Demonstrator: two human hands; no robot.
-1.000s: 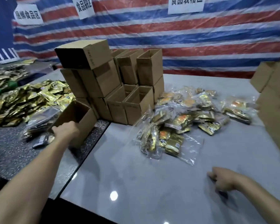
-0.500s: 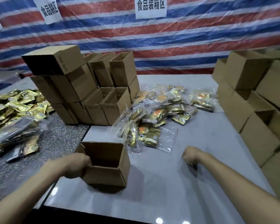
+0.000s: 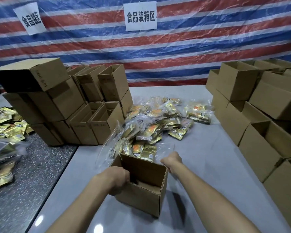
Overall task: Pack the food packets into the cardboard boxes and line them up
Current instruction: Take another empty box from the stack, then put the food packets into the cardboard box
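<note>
An open cardboard box (image 3: 139, 199) stands on the pale grey table (image 3: 202, 167) just in front of me, and I see nothing packed inside it. My left hand (image 3: 115, 178) grips its near-left rim, fingers hooked inside. My right hand (image 3: 171, 161) is curled into a fist at the box's far-right corner, with nothing visible in it. Just beyond the box lies a heap of clear bags holding gold and orange food packets (image 3: 158, 125); the nearest bag touches the box's far wall.
Stacked cardboard boxes (image 3: 57, 101) stand at the left, some open on top. More open boxes (image 3: 259, 132) are stacked along the right edge. Loose gold packets (image 3: 5, 125) and filled bags lie on a dark speckled table (image 3: 37, 174) at left. A striped tarp hangs behind.
My left hand has carried the open box from the dark left table to the grey table in front of me. My right hand moved forward to the box's far-right corner.
</note>
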